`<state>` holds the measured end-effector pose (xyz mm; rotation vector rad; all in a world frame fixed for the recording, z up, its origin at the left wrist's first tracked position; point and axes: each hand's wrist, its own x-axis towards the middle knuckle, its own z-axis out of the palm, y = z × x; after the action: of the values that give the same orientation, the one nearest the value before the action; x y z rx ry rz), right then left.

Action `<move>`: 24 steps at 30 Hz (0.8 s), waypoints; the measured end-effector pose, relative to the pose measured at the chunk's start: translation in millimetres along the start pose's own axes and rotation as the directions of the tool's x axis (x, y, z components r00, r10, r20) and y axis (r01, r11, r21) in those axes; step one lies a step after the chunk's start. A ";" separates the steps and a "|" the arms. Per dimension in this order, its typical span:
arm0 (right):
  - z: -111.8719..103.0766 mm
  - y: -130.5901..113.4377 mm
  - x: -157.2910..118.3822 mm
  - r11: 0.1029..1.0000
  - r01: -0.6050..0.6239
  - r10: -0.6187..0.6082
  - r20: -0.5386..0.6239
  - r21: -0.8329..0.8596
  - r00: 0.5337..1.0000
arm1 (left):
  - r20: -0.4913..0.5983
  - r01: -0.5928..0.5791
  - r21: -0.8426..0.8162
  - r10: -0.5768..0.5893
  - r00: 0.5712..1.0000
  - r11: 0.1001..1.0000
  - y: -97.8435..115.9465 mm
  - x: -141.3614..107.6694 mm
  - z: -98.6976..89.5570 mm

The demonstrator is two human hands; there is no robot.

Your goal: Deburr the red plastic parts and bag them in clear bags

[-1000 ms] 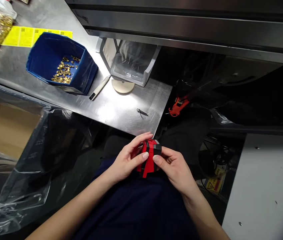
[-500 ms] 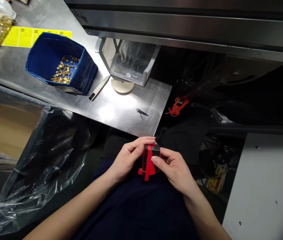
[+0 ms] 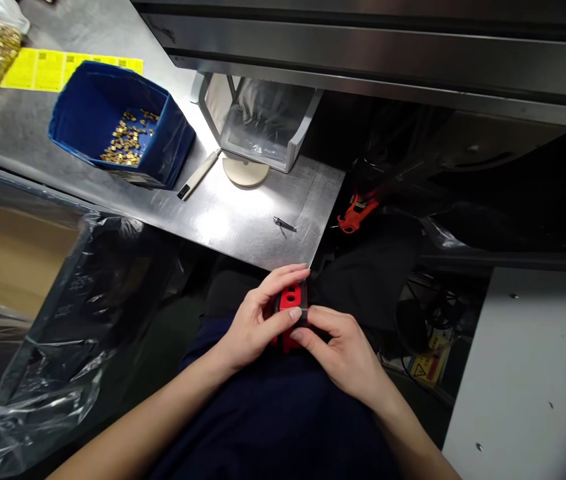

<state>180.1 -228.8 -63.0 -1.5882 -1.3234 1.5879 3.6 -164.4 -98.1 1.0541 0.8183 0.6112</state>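
**Fingers [image 3: 275, 325] of both hands clamped on a red-and-black part [image 3: 291, 304]**

The left hand [image 3: 255, 323] curls around the part's far end, its thumb lying across the face. The right hand [image 3: 350, 343] pinches the near right side between thumb and forefinger. The part sits above the person's lap [image 3: 283, 413], just off the corner of the metal bench [image 3: 257, 247].

It looks like moulded plastic: probably light, stiff and not very fragile, though smooth faces could slip. The black side edges seem the best hold, leaving the dark holes in the red face uncovered.

Farther out, a small metal clipper [image 3: 284, 224] lies on the bench. Beyond it are a pale half-disc [image 3: 246, 175], a white pen-like tool [image 3: 199, 175] and a blue bin [image 3: 175, 143] holding brass-coloured pieces [image 3: 125, 143].
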 end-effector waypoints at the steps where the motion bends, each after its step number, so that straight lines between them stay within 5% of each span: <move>1: 1.5 0.0 0.1 1.000 0.000 0.000 -0.002 -0.011 1.000 | 0.005 -0.002 0.020 0.002 1.000 1.000 0.5 -0.5 1.0; 6: 11.4 3.8 0.5 0.994 -0.012 0.010 -0.020 -0.111 1.000 | -0.163 0.132 0.039 -0.124 0.979 0.990 -1.0 -1.1 10.2; 11: 13.9 5.7 3.0 0.996 -0.041 0.039 -0.028 -0.075 0.999 | -0.116 0.280 -0.340 -0.335 0.935 0.898 -4.4 2.0 8.0; 14: 8.6 5.4 4.0 0.999 -0.053 0.054 -0.019 0.009 0.998 | -0.090 0.285 -0.512 -0.380 0.921 0.810 -5.7 -0.5 1.2; 18: 2.5 7.3 5.4 0.974 -0.100 0.102 -0.001 0.203 0.995 | -0.028 0.250 -0.492 -0.302 0.953 0.834 -8.3 -6.2 -5.7; 21: 3.6 13.4 8.8 0.869 -0.159 0.167 0.025 0.469 0.986 | 0.048 0.282 -0.375 -0.286 0.957 0.883 -9.9 -7.6 -5.8; 24: 7.5 21.4 12.0 0.765 -0.183 0.202 0.041 0.618 0.979 | 0.053 0.391 -0.365 -0.400 0.915 0.845 -10.6 -6.4 -2.1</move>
<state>176.7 -228.3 -88.4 -1.3328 -0.5182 1.8604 -1.2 -172.3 -106.6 0.5101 0.8712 0.4014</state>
